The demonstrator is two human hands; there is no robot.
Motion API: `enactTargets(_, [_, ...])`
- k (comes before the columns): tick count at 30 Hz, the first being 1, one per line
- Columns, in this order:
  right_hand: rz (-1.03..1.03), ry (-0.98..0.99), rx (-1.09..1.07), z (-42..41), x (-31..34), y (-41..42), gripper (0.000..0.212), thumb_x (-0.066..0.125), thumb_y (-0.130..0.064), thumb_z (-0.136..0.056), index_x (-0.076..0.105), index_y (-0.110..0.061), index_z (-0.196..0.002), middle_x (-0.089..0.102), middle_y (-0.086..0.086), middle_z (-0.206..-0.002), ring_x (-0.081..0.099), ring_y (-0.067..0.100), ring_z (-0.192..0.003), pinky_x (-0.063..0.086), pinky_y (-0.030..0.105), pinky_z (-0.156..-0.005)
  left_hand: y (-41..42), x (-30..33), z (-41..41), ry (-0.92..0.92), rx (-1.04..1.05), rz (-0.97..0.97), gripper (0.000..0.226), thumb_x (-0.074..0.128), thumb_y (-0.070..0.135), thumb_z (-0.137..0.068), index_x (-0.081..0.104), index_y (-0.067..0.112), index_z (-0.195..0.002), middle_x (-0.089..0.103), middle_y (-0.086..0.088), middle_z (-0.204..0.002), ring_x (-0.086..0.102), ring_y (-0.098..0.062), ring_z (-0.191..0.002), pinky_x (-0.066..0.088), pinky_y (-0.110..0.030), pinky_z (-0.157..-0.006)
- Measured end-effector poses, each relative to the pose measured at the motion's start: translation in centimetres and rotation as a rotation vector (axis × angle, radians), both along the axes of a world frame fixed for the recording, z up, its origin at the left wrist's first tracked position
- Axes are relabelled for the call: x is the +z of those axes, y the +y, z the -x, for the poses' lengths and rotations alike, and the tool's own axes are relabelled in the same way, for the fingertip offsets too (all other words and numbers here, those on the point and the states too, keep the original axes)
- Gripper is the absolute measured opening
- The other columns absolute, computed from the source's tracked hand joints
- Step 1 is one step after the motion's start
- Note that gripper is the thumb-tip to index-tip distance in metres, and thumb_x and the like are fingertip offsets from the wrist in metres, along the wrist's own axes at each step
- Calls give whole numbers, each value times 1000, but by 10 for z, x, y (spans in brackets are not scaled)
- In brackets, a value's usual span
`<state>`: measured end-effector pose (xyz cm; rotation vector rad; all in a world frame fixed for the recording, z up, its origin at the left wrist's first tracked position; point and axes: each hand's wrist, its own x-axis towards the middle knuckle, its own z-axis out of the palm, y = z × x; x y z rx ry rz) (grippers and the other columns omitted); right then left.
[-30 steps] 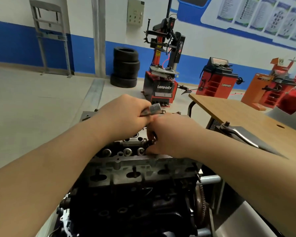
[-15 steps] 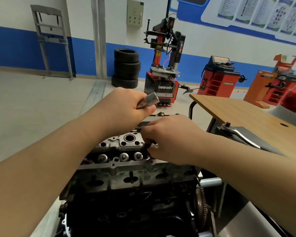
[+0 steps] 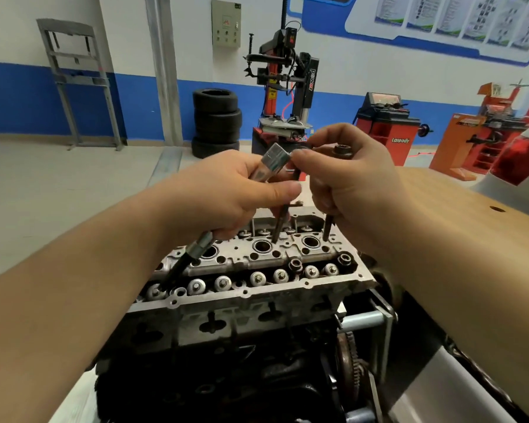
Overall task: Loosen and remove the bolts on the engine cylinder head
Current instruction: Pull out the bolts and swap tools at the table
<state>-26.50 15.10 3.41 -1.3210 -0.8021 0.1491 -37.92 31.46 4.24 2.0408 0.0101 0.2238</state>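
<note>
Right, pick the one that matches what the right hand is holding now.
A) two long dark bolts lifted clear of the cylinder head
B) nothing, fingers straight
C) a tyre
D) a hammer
A: the right hand grips two long bolts, their tips hanging just above the cylinder head, while the left hand holds the ratchet wrench.

Engine (image 3: 257, 325) on metal stand (image 3: 376, 322)

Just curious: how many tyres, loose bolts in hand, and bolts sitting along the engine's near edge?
Black rubber tyres, stacked: 3
Long dark steel bolts held in the right hand: 2
Dark bolt heads seated in the grey cylinder head: 2
Total: 7
</note>
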Motion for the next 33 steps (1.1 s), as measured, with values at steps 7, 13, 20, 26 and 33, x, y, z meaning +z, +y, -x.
enactTargets(7, [263,-343,-174,-13,3,-22,22,78,-39,-94,72,-28,-113,75,-1,-95,61,-6,-58,45,10,-51,-3,8,-14,-111,17,441,19,65,26,-99,68,7,-102,62,-5,-68,31,-9,-42,18,-26,-42])
enactTargets(13, [1293,-718,-53,-8,-27,-15,31,77,-50,-90,62,-29,-73,67,-8,-74,62,6,-68,42,20,-53,-8,18,-24,-98,-8,1049,24,52,29,-105,67,12,-101,60,3,-71,51,-11,-58,37,-18,-45])
enactTargets(20, [1373,-892,-187,-10,-39,1,40,79,-37,-92,47,-26,-71,59,-3,-74,56,15,-64,36,26,-48,-22,4,-35,-117,171,1247,34,56,38,-107,66,14,-84,75,-4,-84,75,-24,-72,63,-43,-81])
enactTargets(26, [1180,-660,-141,-12,-43,-12,23,80,-45,-81,70,-26,-72,68,-8,-72,65,11,-69,51,27,-56,-16,-2,-36,-110,128,1213,25,59,34,-105,68,13,-95,60,3,-75,49,-8,-56,49,-21,-55])
enactTargets(33, [506,-460,-183,-17,3,-30,14,76,-29,-90,79,-17,-83,72,1,-67,55,3,-47,45,15,-48,-22,-13,-36,-95,201,667,29,62,40,-103,70,11,-101,65,-1,-75,44,-9,-51,35,-22,-47])
